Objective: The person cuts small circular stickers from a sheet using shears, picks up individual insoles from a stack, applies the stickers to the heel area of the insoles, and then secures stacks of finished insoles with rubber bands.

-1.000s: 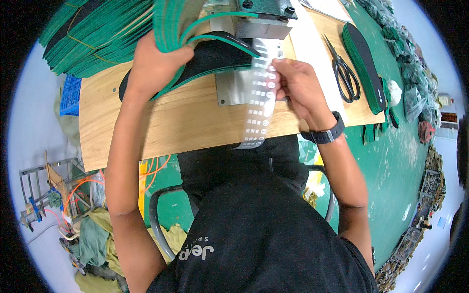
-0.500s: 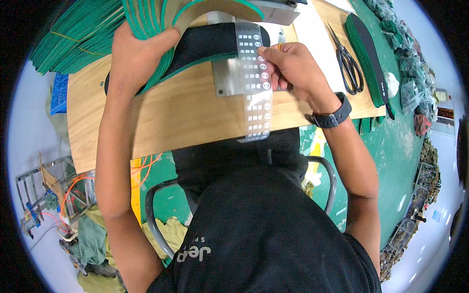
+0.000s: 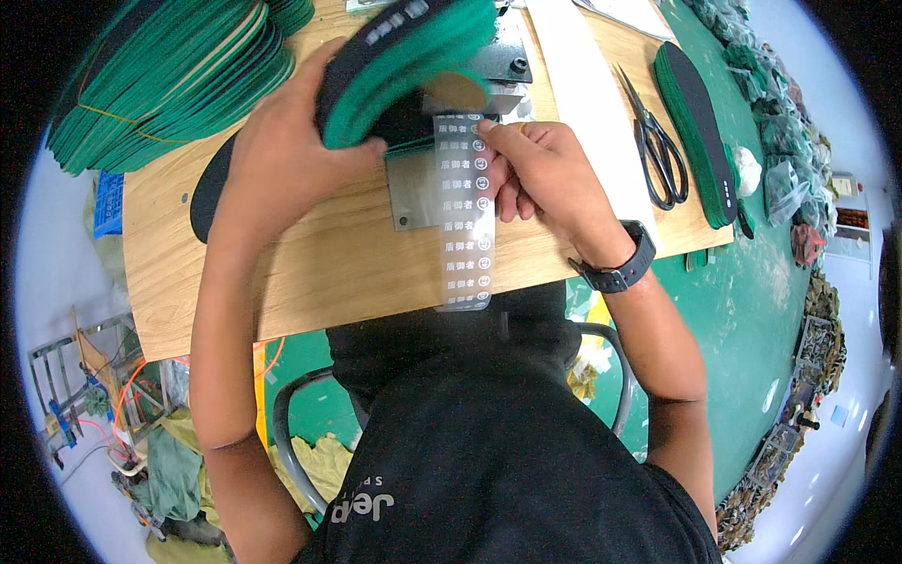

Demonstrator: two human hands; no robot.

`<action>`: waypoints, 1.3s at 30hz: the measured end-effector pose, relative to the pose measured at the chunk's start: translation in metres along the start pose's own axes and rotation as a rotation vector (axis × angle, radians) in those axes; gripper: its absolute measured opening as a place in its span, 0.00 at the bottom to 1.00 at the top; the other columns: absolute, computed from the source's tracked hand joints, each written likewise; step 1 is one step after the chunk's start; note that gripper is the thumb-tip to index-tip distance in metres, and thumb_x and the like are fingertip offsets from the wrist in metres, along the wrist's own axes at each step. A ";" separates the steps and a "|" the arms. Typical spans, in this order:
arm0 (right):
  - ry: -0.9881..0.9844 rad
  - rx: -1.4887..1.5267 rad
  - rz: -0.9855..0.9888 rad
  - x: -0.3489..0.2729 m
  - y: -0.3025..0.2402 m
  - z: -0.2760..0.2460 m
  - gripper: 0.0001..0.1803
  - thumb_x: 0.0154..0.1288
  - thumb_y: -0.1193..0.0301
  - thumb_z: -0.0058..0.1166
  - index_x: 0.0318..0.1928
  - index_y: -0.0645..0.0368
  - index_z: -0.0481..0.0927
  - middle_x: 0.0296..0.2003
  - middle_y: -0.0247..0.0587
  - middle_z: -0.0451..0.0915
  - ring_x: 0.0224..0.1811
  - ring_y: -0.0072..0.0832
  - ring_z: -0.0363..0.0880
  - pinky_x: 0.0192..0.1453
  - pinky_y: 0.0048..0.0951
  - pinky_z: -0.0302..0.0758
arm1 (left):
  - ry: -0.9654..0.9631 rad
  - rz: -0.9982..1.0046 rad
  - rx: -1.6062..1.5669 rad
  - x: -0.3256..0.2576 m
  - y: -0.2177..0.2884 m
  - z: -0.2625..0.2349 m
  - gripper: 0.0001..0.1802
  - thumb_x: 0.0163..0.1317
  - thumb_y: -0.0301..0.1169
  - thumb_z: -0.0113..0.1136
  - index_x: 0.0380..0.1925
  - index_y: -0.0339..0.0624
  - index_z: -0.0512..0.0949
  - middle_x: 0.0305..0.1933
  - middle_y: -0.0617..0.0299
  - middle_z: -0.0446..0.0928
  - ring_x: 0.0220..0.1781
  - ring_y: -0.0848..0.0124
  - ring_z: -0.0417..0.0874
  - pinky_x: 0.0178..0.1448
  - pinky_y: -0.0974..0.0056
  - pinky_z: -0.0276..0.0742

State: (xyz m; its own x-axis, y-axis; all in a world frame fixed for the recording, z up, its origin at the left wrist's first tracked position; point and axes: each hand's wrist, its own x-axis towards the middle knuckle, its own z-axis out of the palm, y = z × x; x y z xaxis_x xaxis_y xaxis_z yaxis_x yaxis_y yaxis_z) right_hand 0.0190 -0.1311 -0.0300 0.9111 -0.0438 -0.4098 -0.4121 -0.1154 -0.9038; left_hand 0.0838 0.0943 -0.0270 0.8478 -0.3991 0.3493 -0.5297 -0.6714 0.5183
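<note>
A person's left hand (image 3: 282, 160), fingers curled behind and thumb at the lower edge, grips a bent stack of black-and-green insoles (image 3: 409, 85) above a wooden worktop (image 3: 310, 282); the right hand (image 3: 545, 174), thumb and forefinger pinched together, holds the edge of a clear strip (image 3: 465, 226) with white print, which runs over a metal plate (image 3: 409, 193) and past the worktop's near edge; a black insole (image 3: 210, 195) lies partly under the left arm, though blur and overlap make its far end hard to tell; a metal block (image 3: 507, 96) stands just beyond the strip; at right are a white sheet (image 3: 584, 85), scissors (image 3: 646, 122) and another insole stack (image 3: 697, 132); at upper left, a tied insole bundle (image 3: 188, 89).
</note>
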 end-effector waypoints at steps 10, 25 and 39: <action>0.069 0.200 -0.091 -0.010 0.021 -0.008 0.13 0.67 0.69 0.49 0.25 0.61 0.74 0.19 0.36 0.77 0.12 0.19 0.72 0.13 0.15 0.63 | -0.132 0.040 0.174 0.005 0.006 -0.001 0.48 0.41 0.37 0.69 0.63 0.35 0.59 0.41 0.39 0.76 0.45 0.48 0.78 0.51 0.54 0.74; 0.161 0.406 -0.153 -0.016 0.027 -0.017 0.15 0.70 0.66 0.46 0.27 0.59 0.74 0.19 0.35 0.77 0.16 0.19 0.72 0.19 0.16 0.66 | -0.149 0.100 0.172 0.006 0.005 -0.001 0.45 0.40 0.35 0.70 0.61 0.38 0.63 0.41 0.41 0.77 0.43 0.47 0.78 0.48 0.54 0.74; 0.013 0.036 -0.121 -0.012 0.010 -0.002 0.15 0.69 0.66 0.47 0.25 0.59 0.75 0.18 0.34 0.77 0.17 0.18 0.73 0.20 0.16 0.68 | 0.010 -0.092 -0.245 0.007 0.000 -0.016 0.32 0.42 0.30 0.64 0.52 0.39 0.69 0.39 0.51 0.79 0.39 0.61 0.80 0.47 0.63 0.74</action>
State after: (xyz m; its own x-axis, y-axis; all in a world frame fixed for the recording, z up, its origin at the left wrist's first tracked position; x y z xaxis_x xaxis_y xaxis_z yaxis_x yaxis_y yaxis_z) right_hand 0.0046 -0.1339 -0.0337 0.9542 -0.0441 -0.2959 -0.2987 -0.0853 -0.9505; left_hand 0.0887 0.1016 -0.0119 0.8929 -0.3364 0.2992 -0.4424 -0.5326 0.7216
